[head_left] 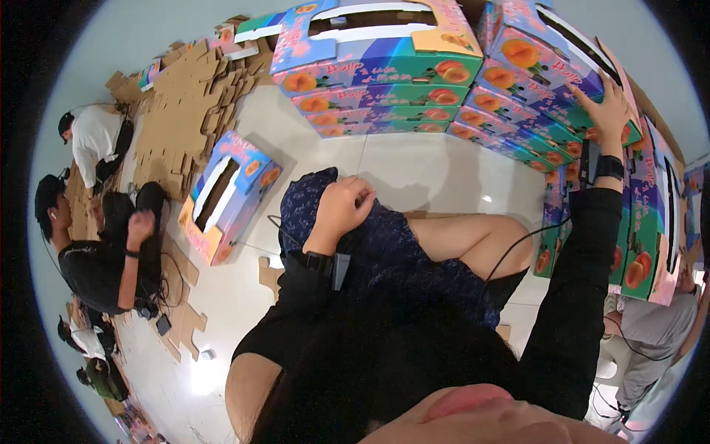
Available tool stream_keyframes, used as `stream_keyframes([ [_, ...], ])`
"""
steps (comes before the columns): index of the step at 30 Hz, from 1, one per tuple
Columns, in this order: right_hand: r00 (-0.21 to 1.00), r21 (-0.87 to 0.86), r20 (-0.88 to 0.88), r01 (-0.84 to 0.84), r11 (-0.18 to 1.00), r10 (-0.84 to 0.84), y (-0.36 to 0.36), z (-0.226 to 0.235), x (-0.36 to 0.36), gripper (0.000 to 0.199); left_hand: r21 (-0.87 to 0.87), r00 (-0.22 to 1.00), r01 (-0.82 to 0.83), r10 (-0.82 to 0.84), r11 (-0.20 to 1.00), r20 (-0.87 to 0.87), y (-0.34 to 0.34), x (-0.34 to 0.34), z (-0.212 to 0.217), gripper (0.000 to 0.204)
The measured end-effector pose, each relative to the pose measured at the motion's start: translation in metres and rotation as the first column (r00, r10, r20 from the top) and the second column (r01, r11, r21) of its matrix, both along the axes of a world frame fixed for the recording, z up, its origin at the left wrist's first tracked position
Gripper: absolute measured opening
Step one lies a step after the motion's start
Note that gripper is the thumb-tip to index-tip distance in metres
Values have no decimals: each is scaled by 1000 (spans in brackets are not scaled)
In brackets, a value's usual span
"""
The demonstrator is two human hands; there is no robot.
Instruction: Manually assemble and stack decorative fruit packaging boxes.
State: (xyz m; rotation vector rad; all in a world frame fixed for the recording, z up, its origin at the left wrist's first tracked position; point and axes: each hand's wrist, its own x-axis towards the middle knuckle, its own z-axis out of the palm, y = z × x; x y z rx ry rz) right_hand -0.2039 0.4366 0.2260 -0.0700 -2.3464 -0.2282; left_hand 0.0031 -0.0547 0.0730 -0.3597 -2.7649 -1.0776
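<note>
My left hand [342, 207] rests curled on my knee, on dark blue patterned cloth, holding nothing. My right hand [606, 111] reaches up, fingers spread flat against the top folded fruit box [551, 70] of a stack on my right. That box is blue and green with orange peach pictures and a long slot in its lid. Both wrists carry a black band with a cable.
More stacked fruit boxes [377, 81] stand ahead. A single folded box [225, 196] lies tilted on the white floor to my left. Flat brown cardboard blanks [185, 111] cover the floor beyond it. Several people [103, 244] sit at the left; another person [651, 333] is at the lower right.
</note>
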Motion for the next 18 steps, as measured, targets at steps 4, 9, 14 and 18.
stream_keyframes([
  [4, 999, -19, 38, -1, 1000, 2, 2, 0, 1, 93, 227, 937, -197, 252, 954, -244, -23, 9, 5, 20],
  [9, 989, -53, 146, 33, 998, -25, 11, 7, 2, 95, 225, 743, -628, 660, 745, -109, -137, 19, -18, 49],
  [14, 970, -53, 244, 31, 998, -17, 22, 7, -9, 99, -204, 591, -797, 803, 568, -71, -296, 47, -123, 91],
  [18, 956, -44, 291, -34, 998, 46, 23, 11, -13, 103, -529, 541, -681, 835, 506, 102, -332, 70, -136, 108],
])
